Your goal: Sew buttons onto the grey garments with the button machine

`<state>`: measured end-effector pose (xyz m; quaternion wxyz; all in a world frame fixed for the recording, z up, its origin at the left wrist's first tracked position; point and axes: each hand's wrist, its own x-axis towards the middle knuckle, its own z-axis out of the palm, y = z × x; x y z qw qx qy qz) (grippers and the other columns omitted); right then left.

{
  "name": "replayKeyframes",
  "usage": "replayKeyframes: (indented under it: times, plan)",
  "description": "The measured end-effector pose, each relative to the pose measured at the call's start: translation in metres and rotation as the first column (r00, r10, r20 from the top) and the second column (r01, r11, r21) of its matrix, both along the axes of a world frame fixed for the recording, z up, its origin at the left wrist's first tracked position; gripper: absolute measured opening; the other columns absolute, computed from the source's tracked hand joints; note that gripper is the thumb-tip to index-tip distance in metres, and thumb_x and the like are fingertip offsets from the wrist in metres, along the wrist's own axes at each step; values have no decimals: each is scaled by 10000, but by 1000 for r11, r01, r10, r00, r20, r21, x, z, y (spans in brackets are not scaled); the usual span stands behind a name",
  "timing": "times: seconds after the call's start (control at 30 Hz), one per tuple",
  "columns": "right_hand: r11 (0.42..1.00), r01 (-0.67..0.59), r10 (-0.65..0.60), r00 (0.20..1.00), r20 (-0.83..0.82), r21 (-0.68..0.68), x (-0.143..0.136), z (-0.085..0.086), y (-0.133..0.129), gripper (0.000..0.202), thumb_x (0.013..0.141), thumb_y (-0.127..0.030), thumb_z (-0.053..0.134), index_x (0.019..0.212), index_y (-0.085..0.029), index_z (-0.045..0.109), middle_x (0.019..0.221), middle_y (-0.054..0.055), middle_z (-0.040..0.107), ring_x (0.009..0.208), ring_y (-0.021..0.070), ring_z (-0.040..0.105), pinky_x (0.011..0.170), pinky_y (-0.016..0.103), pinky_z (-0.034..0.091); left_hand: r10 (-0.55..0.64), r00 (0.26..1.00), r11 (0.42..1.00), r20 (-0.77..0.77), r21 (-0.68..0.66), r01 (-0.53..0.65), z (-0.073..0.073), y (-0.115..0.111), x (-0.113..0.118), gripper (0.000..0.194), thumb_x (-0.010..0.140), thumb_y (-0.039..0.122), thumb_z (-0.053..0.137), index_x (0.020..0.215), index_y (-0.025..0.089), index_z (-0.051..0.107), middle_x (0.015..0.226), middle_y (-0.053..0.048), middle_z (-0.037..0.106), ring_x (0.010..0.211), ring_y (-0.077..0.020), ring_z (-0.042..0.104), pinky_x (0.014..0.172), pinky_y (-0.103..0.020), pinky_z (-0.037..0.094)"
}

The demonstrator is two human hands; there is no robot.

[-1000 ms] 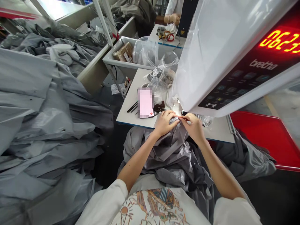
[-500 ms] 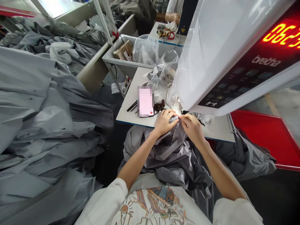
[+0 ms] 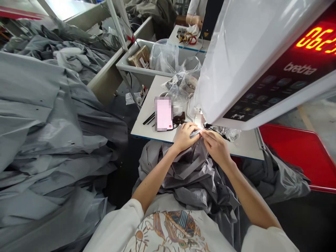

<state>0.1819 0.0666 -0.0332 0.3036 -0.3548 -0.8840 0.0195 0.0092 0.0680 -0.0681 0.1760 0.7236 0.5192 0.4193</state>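
At the centre of the frame, the crumpled, dark grey, thin fabric (image 3: pixel 189 171) runs from the person's lap up to the front edge of the white, blue-edged tabletop (image 3: pixel 245 145). Both hands are on its upper end, their fingertips close together beside a small bright light. The left hand (image 3: pixel 185 137) pinches a fold between its thumb and bent fingers. The right hand (image 3: pixel 216 144) lies with its fingers pressed together at the same edge; its thumb is hidden, so whether it pinches the cloth cannot be told.

Just above the hands hangs the big white machine head (image 3: pixel 236 52), filling the upper right with its glowing red digits (image 3: pixel 315 40). Left of the hands, on the tabletop, are a pink-screened phone (image 3: pixel 164 115), blurred in blocks, thin black sticks (image 3: pixel 149 118) and a clear plastic bag (image 3: pixel 178 94). Right of them lies a crinkled clear wrapping (image 3: pixel 229 133).

A light grey plastic bin (image 3: pixel 121 65) stands behind, holding a brown wrapped package (image 3: pixel 140 57). Layered grey sheets (image 3: pixel 52 122) fill the left side, a glossy red surface (image 3: pixel 296 150) shows at right, and a co-worker's hand (image 3: pixel 196 21) is at the top.
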Motion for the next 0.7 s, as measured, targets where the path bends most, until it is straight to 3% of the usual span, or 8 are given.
replayKeyframes:
  times: [0.27, 0.37, 0.47, 0.57, 0.7]
  plan:
    - [998, -35, 30, 996, 88, 48, 3, 5, 3, 283, 941, -140, 452, 1142, -157, 651, 1130, 86, 664, 1041, 234, 605, 913, 380, 501, 7, 1000, 1000, -20, -12, -7, -3, 1, 0, 154, 855, 255, 625, 1005, 223, 607, 1117, -34, 598, 1095, -178, 519, 987, -321, 406]
    - [999, -44, 44, 994, 101, -2, 5, 6, 5, 290, 946, -147, 438, 1146, -170, 646, 1146, 85, 658, 1046, 238, 604, 902, 392, 498, 4, 1000, 1000, -11, 2, -4, -4, 1, 0, 160, 859, 262, 623, 1014, 220, 609, 1113, -33, 597, 1096, -174, 515, 988, -313, 402]
    - [997, -41, 42, 999, 13, -67, 8, 8, 7, 294, 948, -161, 429, 1151, -199, 639, 1144, 82, 655, 1054, 229, 604, 903, 390, 494, -2, 1000, 1000, -2, 4, 2, -3, 1, 0, 168, 865, 286, 624, 1018, 219, 610, 1104, -30, 599, 1094, -175, 515, 982, -311, 400]
    - [994, 32, -46, 990, -134, -107, 13, 9, 8, 259, 947, -179, 438, 1090, -201, 653, 1074, 75, 675, 1017, 212, 618, 901, 367, 492, -8, 1000, 1000, -1, -13, 8, -2, 0, 0, 192, 867, 322, 630, 1031, 225, 612, 1108, -23, 599, 1093, -178, 519, 983, -318, 392]
    - [982, 90, -111, 986, -122, -166, 18, 4, 8, 173, 929, -237, 507, 938, -200, 675, 940, 56, 684, 898, 203, 629, 825, 342, 499, -5, 1000, 1000, -1, -21, 5, -2, 1, 0, 195, 865, 334, 635, 1026, 226, 613, 1115, -21, 598, 1100, -178, 520, 990, -325, 383]
